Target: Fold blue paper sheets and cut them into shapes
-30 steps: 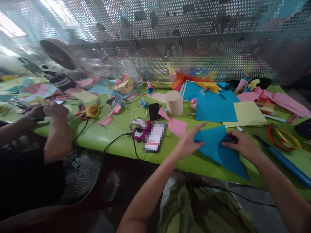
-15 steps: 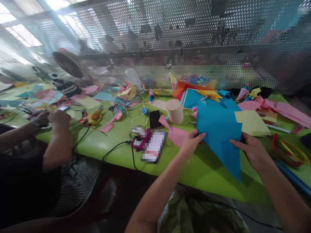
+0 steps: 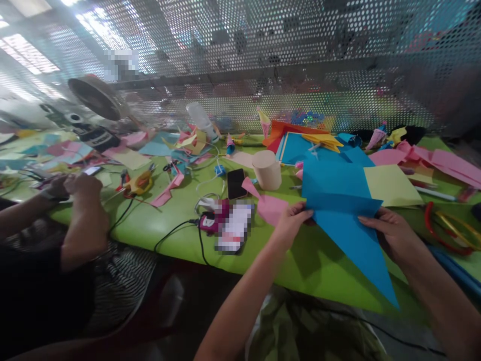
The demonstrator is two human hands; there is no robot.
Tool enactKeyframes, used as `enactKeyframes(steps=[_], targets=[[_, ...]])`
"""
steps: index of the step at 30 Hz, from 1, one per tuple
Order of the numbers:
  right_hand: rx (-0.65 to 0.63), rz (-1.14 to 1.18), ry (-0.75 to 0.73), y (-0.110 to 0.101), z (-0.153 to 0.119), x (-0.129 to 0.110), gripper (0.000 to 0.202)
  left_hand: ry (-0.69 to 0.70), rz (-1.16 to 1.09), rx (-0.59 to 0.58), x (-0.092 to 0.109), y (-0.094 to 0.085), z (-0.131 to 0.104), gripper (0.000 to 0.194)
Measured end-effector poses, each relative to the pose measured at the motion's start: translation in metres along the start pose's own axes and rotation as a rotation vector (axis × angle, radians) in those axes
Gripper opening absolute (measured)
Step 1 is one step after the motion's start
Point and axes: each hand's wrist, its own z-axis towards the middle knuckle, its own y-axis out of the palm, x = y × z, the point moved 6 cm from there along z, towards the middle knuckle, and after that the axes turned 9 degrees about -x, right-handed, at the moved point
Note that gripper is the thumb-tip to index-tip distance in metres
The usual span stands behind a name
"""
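Between my two hands is a blue paper sheet, creased across, with a long pointed corner hanging toward the table's front edge. My left hand pinches its left edge, thumb on top and fingers underneath. On the right edge, my right hand grips the paper with the thumb over it; the other fingers are partly hidden behind. More blue paper lies behind the sheet, and a pale yellow sheet is to its right. A pink paper piece rests close to my left hand.
A beige cup, a dark phone, a lit phone and a purple power strip with cables occupy the green table. Left of them lies a yellow glue gun. A co-worker's hands work at far left.
The blue sheet's pointed corner has swung lower and to the right, and a crease across the paper shows more. My right hand has shifted slightly. The camera view has moved a little.
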Motion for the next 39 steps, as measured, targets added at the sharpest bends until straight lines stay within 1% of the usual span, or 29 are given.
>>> enactKeyframes(steps=[4,7,10,13,15,17,19,20,22,23,25,27,28,31,34,37,39], targets=[[0.043,0.007,-0.036,0.0,-0.002,-0.002,0.038,0.012,-0.04,0.027,0.001,-0.002,0.0,0.023],[0.025,-0.016,-0.033,0.0,-0.003,-0.004,0.036,0.02,-0.061,0.054,0.002,-0.003,-0.001,0.015],[-0.011,-0.048,-0.029,0.001,-0.005,-0.007,0.035,0.021,-0.097,0.065,0.005,-0.002,-0.004,0.011],[-0.02,-0.091,-0.065,0.0,-0.006,-0.009,0.032,0.001,-0.117,0.062,0.007,-0.001,-0.006,0.01],[-0.022,-0.132,-0.101,0.0,-0.007,-0.01,0.027,0.008,-0.105,0.063,0.007,-0.002,-0.007,0.013],[-0.023,-0.178,-0.138,-0.002,-0.007,-0.01,0.021,0.03,-0.049,0.075,0.007,-0.005,-0.005,0.02],[-0.018,-0.222,-0.168,-0.006,-0.006,-0.01,0.015,0.071,0.031,0.091,0.007,-0.008,-0.003,0.024],[-0.02,-0.271,-0.192,-0.007,-0.006,-0.011,0.012,0.096,0.072,0.092,0.007,-0.009,-0.002,0.025],[-0.047,-0.44,-0.257,-0.009,-0.006,-0.015,0.009,0.153,0.139,0.084,0.009,-0.011,0.0,0.032],[-0.074,-0.54,-0.289,-0.008,-0.006,-0.018,0.011,0.187,0.168,0.08,0.011,-0.011,0.0,0.034],[-0.136,-0.695,-0.33,-0.006,-0.007,-0.025,0.019,0.252,0.232,0.069,0.017,-0.011,0.001,0.03],[-0.166,-0.723,-0.354,-0.003,-0.009,-0.034,0.027,0.307,0.299,0.048,0.025,-0.009,0.0,0.024],[-0.16,-0.715,-0.367,-0.002,-0.011,-0.041,0.031,0.328,0.334,0.031,0.029,-0.007,0.0,0.023],[-0.114,-0.737,-0.363,0.013,-0.015,-0.059,0.035,0.374,0.441,-0.036,0.041,0.006,-0.004,0.024],[-0.112,-0.876,-0.318,0.042,-0.014,-0.069,0.036,0.411,0.534,-0.105,0.053,0.023,-0.009,0.028],[-0.135,-0.933,-0.3,0.067,-0.011,-0.073,0.044,0.43,0.578,-0.146,0.061,0.037,-0.014,0.03],[-0.153,-0.892,-0.251,0.072,-0.01,-0.071,0.049,0.439,0.564,-0.153,0.065,0.041,-0.015,0.03]])
